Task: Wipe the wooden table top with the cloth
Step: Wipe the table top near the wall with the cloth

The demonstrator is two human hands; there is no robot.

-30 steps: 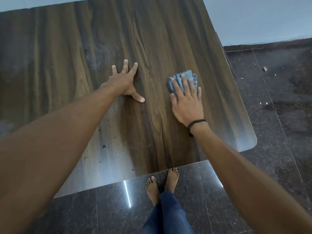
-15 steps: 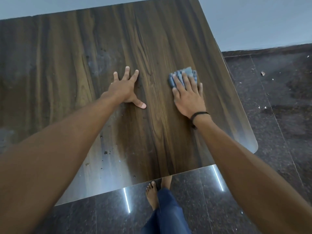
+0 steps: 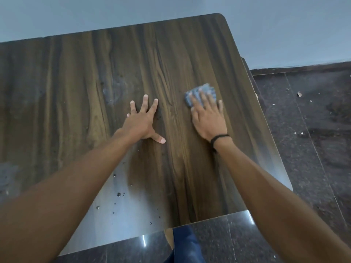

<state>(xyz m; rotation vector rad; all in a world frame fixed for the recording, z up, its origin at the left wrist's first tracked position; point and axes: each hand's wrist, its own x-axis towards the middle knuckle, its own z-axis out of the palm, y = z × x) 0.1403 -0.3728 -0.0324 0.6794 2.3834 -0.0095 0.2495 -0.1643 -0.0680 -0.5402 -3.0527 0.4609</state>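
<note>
The dark wooden table top fills most of the view. A small folded blue cloth lies on its right half. My right hand presses flat on the cloth, fingers covering its near part; a black band circles that wrist. My left hand rests flat on the bare wood to the left of the cloth, fingers spread, holding nothing. A pale smear marks the wood beyond my left hand. Several small dark specks and droplets dot the glossy near part of the table.
The table's right edge and near edge drop to a dark polished stone floor with scattered pale crumbs. A light wall stands behind the table. My blue trouser leg shows below the near edge.
The view has tilted up, showing the table's far right corner and wall. My right hand has slid the cloth a little farther away; my left hand stays planted.
</note>
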